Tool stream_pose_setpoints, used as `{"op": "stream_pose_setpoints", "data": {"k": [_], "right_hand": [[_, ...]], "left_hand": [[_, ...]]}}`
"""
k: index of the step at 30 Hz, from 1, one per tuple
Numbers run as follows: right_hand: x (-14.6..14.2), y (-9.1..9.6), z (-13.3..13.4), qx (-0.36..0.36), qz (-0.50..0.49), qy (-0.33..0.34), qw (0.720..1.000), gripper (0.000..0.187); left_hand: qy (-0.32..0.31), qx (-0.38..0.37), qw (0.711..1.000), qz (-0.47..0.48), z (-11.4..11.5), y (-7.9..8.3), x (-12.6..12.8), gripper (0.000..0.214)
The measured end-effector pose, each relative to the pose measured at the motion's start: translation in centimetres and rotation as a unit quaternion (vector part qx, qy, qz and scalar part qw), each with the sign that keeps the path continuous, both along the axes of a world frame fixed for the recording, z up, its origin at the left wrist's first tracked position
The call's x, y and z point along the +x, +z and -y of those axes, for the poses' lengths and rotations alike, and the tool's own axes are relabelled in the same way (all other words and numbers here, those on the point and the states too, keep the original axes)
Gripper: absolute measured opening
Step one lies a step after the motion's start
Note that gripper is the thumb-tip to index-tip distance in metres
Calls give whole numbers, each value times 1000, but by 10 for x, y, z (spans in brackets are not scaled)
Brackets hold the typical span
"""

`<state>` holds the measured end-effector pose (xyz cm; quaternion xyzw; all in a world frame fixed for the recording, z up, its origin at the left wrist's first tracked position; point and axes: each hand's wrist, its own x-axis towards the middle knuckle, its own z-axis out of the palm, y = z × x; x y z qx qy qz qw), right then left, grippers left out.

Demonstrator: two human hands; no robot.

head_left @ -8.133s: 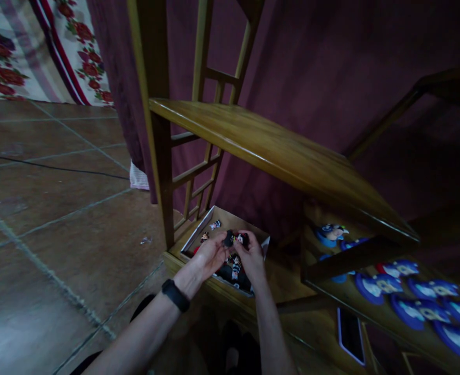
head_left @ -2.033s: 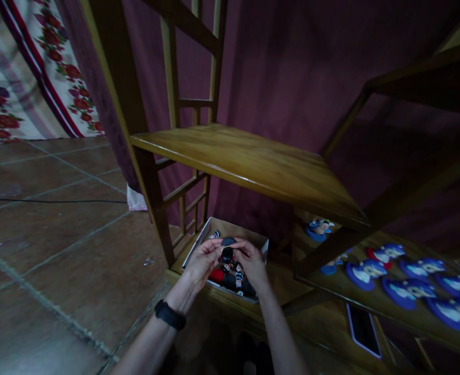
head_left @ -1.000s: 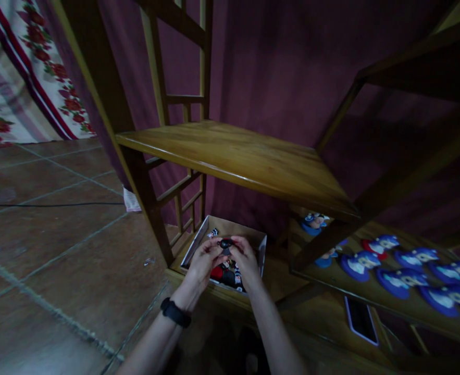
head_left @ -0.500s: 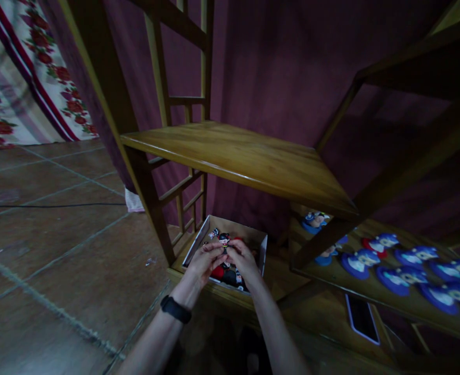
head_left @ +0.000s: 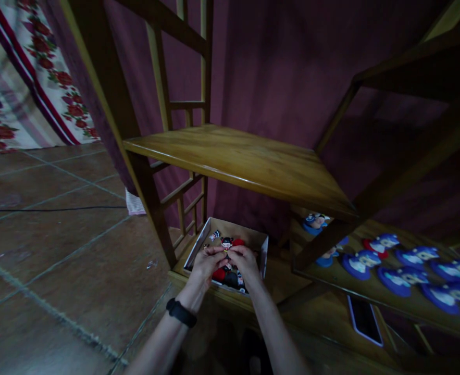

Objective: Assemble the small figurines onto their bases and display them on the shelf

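Observation:
Between the fingertips of both hands is a small doll figurine (head_left: 226,243) with black hair and a pale face, held upright over a shallow cardboard box (head_left: 265,255). My left hand (head_left: 206,264), with a black band on its wrist, pinches the figurine from the left. From the other side my right hand (head_left: 246,262) grips it too. Inside the box lie more small figurines, among them a black-and-white one (head_left: 214,235) at the back left and red and black pieces near the front. The hands hide part of the box's contents.
The box stands on the low shelf under a wooden shelf board (head_left: 237,156). To the right, several blue figurines (head_left: 360,263) stand on another shelf, above a phone (head_left: 364,319). A shelf post (head_left: 136,198) rises at the left, beside the tiled floor (head_left: 69,250).
Both hands still hold the figurine, and its face is now more uncovered above the fingertips. The view has shifted slightly.

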<state>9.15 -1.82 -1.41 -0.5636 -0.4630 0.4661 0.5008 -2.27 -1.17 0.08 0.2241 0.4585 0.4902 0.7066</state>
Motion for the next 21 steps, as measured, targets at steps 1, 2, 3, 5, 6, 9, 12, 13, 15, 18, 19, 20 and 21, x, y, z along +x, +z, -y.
{"op": "stream_pose_setpoints", "data": {"k": [1,2,3,5,6,9,12,13,15,18,19,20,21], "right_hand": [[-2,-3,-1,-6,-7,-8,1000,19],[-4,-6,-1,-12,-13,-18,1000,20],[-5,-8,-1,-15,-19,-30,999,22],[-9,-10,-1,-13,-30,-48,998,24],[-10,-10,-1,-8,-35,-51,998,25],[-10,-1,3,26,-51,-37,998,28],[-7,13,8,70,-66,-31,995,40],[-5,18,11,83,-70,-24,994,44],[-3,25,15,99,-75,0,992,45],[-4,34,24,108,-73,29,991,40],[-4,37,27,111,-64,37,991,37],[-6,40,31,116,-53,44,991,35],[-7,44,35,121,-43,51,990,34]], "left_hand": [[6,2,1000,1,0,-1,0,16],[13,5,1000,2,0,-2,0,16],[18,10,1000,3,-1,-3,0,16],[18,23,1000,3,-1,-3,1,17],[17,31,999,3,-1,-2,1,18],[24,55,998,-14,1,-1,1,21],[53,92,992,-69,5,-1,1,24],[59,108,988,-94,7,-2,0,25],[64,138,978,-139,13,-1,-2,27],[64,163,970,-169,26,8,-7,31],[64,163,971,-164,32,12,-8,33],[65,157,974,-152,38,18,-10,34],[65,146,978,-136,44,25,-12,35]]}}
